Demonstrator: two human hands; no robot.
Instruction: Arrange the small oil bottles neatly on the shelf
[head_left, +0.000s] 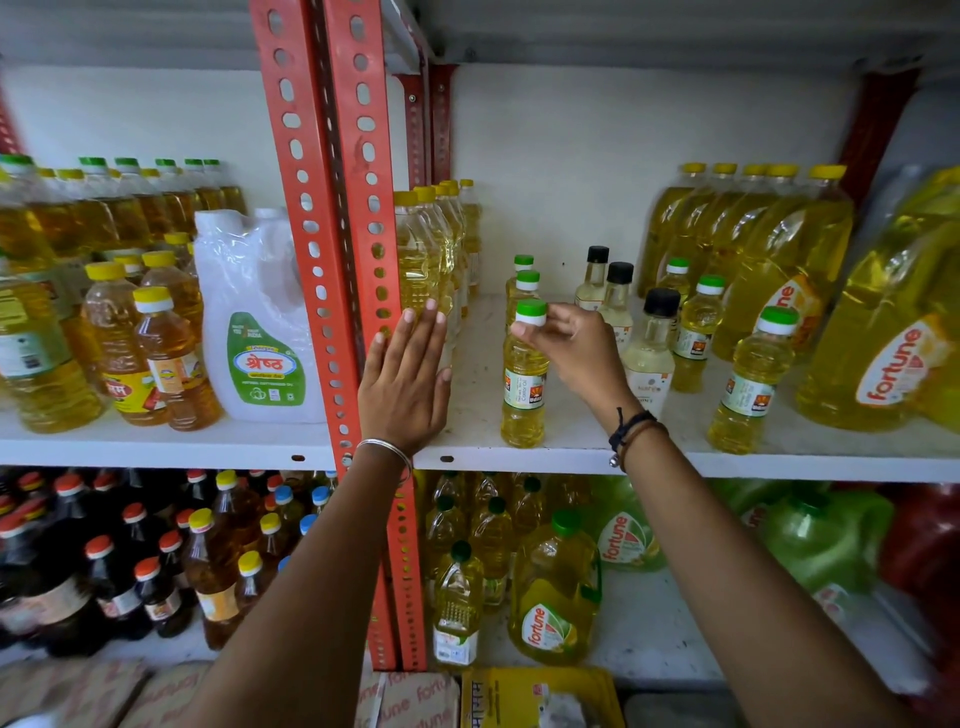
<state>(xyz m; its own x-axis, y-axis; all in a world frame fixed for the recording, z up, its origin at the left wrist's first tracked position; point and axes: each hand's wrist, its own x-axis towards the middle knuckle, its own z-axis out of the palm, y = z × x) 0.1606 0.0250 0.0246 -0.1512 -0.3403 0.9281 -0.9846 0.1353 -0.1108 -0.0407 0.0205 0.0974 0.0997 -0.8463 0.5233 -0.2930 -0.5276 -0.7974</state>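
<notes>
A small green-capped oil bottle (524, 384) stands near the front of the white shelf (571, 457). My right hand (571, 348) pinches its neck just under the cap. Two more small green-capped bottles (525, 283) stand in a line behind it. To the right stand three black-capped pale bottles (649, 353) and further small green-capped ones (750, 384), loosely spread. My left hand (408, 374) lies flat, fingers apart, against a row of tall yellow-capped bottles (423, 249) at the shelf's left end, holding nothing.
A red slotted upright (332, 234) divides the shelving just left of my left hand. Large Fortune oil jugs (883, 332) fill the shelf's right side. A white jug (260, 322) and amber bottles stand on the left bay. More bottles fill the shelf below.
</notes>
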